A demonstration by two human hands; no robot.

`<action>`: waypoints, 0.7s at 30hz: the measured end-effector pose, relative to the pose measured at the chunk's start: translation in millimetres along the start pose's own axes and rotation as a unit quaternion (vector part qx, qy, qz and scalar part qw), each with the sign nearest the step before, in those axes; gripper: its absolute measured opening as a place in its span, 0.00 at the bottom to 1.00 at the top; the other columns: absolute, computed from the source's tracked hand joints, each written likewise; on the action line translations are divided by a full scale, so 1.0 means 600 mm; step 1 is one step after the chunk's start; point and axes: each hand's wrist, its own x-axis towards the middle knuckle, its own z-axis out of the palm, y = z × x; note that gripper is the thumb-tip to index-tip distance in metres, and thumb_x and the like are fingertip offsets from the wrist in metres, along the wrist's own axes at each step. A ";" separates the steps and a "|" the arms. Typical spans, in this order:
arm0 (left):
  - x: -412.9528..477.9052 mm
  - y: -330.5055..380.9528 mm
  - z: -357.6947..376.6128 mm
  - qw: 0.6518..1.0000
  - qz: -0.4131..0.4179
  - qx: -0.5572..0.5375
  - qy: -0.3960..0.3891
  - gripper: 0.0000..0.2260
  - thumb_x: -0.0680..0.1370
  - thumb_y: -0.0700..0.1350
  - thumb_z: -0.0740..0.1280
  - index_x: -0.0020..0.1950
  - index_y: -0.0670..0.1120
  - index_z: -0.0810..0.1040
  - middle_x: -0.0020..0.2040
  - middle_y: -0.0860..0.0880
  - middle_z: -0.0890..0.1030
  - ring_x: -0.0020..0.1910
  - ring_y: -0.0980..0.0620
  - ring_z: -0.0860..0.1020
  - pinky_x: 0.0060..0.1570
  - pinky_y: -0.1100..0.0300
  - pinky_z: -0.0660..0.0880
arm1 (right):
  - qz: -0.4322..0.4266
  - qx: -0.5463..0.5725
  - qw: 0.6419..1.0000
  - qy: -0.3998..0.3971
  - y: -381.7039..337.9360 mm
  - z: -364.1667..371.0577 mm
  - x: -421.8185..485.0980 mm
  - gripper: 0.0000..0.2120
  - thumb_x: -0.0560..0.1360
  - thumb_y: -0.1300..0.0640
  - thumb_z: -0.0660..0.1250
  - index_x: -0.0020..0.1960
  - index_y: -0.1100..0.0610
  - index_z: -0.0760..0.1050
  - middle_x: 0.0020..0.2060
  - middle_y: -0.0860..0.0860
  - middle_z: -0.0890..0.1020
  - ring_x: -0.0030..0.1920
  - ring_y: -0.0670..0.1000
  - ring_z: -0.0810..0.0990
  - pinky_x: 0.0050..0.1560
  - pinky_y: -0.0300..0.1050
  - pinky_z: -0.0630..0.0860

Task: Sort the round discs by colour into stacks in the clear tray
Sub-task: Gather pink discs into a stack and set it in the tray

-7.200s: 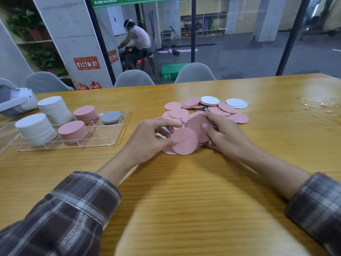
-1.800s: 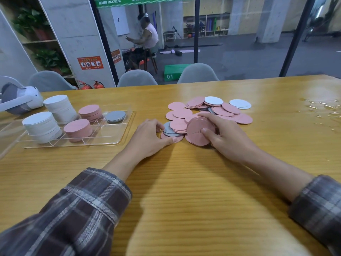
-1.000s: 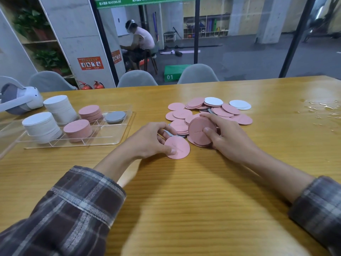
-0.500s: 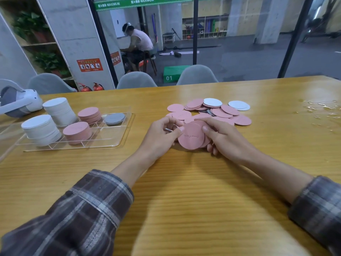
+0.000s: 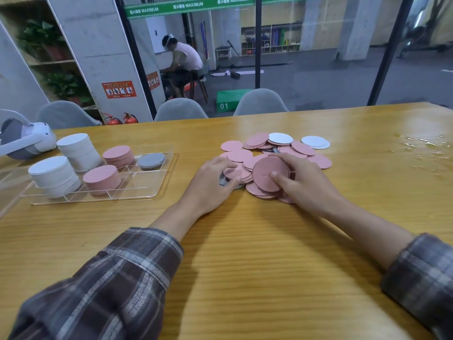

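- The right hand [image 5: 304, 185] is holding a bunch of pink discs [image 5: 267, 175] at the near edge of the loose pile [image 5: 291, 149]. Its thumb is pressing on the top disc's face and its fingers are wrapping the far rim. The grip is closing firmly on that bunch, which is tilting toward the camera.
- The left hand [image 5: 210, 185] is reaching into the pile's left side with its fingers curling down. Its grip is narrow and seems to be pinching a single pink disc [image 5: 232, 173], though the fingers are hiding much of it.
- The loose pile of pink, white and a few grey discs is lying on the wooden surface [image 5: 245, 266], to the right of the clear tray [image 5: 137, 190].
- The tray is carrying a near white stack [image 5: 52, 173], a far white stack [image 5: 78, 150], a near pink stack [image 5: 101, 179], a far pink stack [image 5: 119, 155] and a low grey stack [image 5: 152, 160], all standing apart.
- A white headset [image 5: 27, 141] is resting beyond the tray, and a wet patch [image 5: 421, 148] is glistening at the far right.
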 end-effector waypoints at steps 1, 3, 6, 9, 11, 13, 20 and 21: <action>-0.001 0.002 -0.002 1.000 0.005 0.011 -0.023 0.15 0.81 0.47 0.71 0.67 0.46 0.81 0.66 0.51 0.81 0.67 0.51 0.76 0.69 0.56 0.70 | 0.001 -0.003 1.000 -0.002 0.001 0.000 0.000 0.15 0.80 0.58 0.67 0.66 0.46 0.77 0.50 0.45 0.84 0.42 0.52 0.85 0.41 0.57 0.84; -0.004 0.004 -0.004 0.999 0.009 0.025 -0.036 0.16 0.82 0.48 0.70 0.68 0.45 0.81 0.67 0.51 0.81 0.67 0.52 0.77 0.68 0.57 0.71 | 0.000 -0.013 1.000 -0.002 0.003 0.000 0.002 0.16 0.80 0.57 0.67 0.66 0.46 0.77 0.50 0.44 0.84 0.45 0.50 0.84 0.46 0.59 0.83; -0.011 0.004 -0.010 0.999 0.017 0.028 -0.019 0.13 0.80 0.51 0.72 0.61 0.47 0.85 0.60 0.53 0.85 0.60 0.54 0.80 0.62 0.55 0.75 | 0.003 -0.014 1.000 -0.002 0.003 -0.001 0.001 0.17 0.80 0.57 0.66 0.68 0.47 0.76 0.52 0.45 0.84 0.47 0.49 0.85 0.48 0.58 0.83; -0.015 0.001 -0.021 1.000 0.016 0.014 -0.021 0.10 0.77 0.55 0.74 0.55 0.52 0.88 0.53 0.57 0.83 0.52 0.58 0.79 0.54 0.57 0.77 | 0.007 -0.022 1.000 0.003 0.003 -0.003 0.001 0.18 0.80 0.57 0.66 0.69 0.47 0.75 0.53 0.46 0.84 0.48 0.49 0.85 0.47 0.56 0.84; -0.021 0.004 -0.028 1.000 0.013 -0.003 -0.027 0.07 0.76 0.55 0.75 0.50 0.53 0.88 0.49 0.57 0.81 0.49 0.59 0.79 0.50 0.58 0.77 | 0.010 -0.022 1.000 0.006 0.000 -0.004 0.001 0.18 0.80 0.58 0.66 0.70 0.48 0.75 0.54 0.47 0.84 0.45 0.49 0.86 0.42 0.54 0.85; -0.022 0.003 -0.033 0.999 0.015 -0.023 -0.027 0.04 0.75 0.52 0.77 0.46 0.53 0.88 0.47 0.56 0.81 0.48 0.58 0.79 0.49 0.57 0.77 | 0.013 -0.019 1.000 0.007 -0.002 -0.004 0.000 0.19 0.81 0.58 0.66 0.70 0.49 0.75 0.53 0.49 0.84 0.40 0.51 0.86 0.39 0.52 0.85; -0.020 0.013 -0.042 0.990 -0.036 -0.135 -0.003 0.16 0.68 0.40 0.83 0.53 0.50 0.86 0.51 0.52 0.84 0.48 0.57 0.81 0.46 0.65 0.79 | 0.007 -0.041 0.999 0.006 -0.007 -0.003 -0.001 0.19 0.81 0.59 0.65 0.71 0.48 0.74 0.53 0.48 0.84 0.38 0.50 0.85 0.40 0.51 0.84; -0.019 0.014 -0.045 0.986 -0.049 -0.160 -0.004 0.17 0.68 0.39 0.83 0.54 0.51 0.86 0.49 0.51 0.85 0.47 0.55 0.82 0.48 0.63 0.81 | 0.008 -0.032 0.999 0.002 -0.007 -0.002 -0.001 0.19 0.81 0.59 0.65 0.71 0.48 0.74 0.51 0.48 0.84 0.35 0.52 0.85 0.37 0.51 0.84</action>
